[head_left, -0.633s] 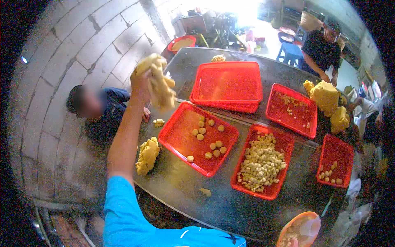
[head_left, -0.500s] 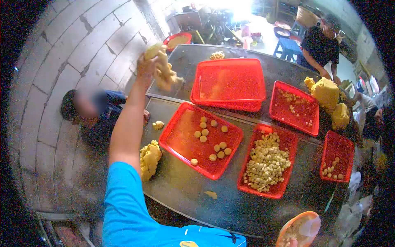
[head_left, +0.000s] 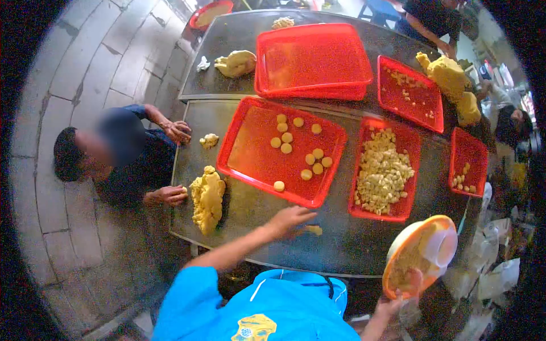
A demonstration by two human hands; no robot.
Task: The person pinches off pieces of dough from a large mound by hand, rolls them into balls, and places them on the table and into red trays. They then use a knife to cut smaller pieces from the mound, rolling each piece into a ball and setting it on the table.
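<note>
My left hand [head_left: 291, 220] is over the near part of the metal table, fingers stretched out and holding nothing, slightly blurred. Just beside its fingertips lies a thin scrap of dough [head_left: 313, 229]. At the lower right my right hand [head_left: 393, 300] grips an orange-rimmed bowl [head_left: 397, 244], tilted, with a pale powder and a whitish cup [head_left: 439, 248] in it. Ahead of my left hand is a red tray [head_left: 250, 139] with several round dough pieces [head_left: 286, 137]. A smooth lump of dough [head_left: 236, 63] lies on the table's far left part.
A second red tray [head_left: 359, 209] holds many small dough pieces. Stacked red trays [head_left: 313, 57] stand behind. A rough yellow dough mass [head_left: 207, 199] sits by the left edge, where a person [head_left: 136, 170] has both hands. Another person [head_left: 435, 25] works near dough blocks [head_left: 449, 77].
My left hand has let go of the dough lump, which now lies on the far table, and has come back toward me. The bowl has come further into view as the camera tilted down.
</note>
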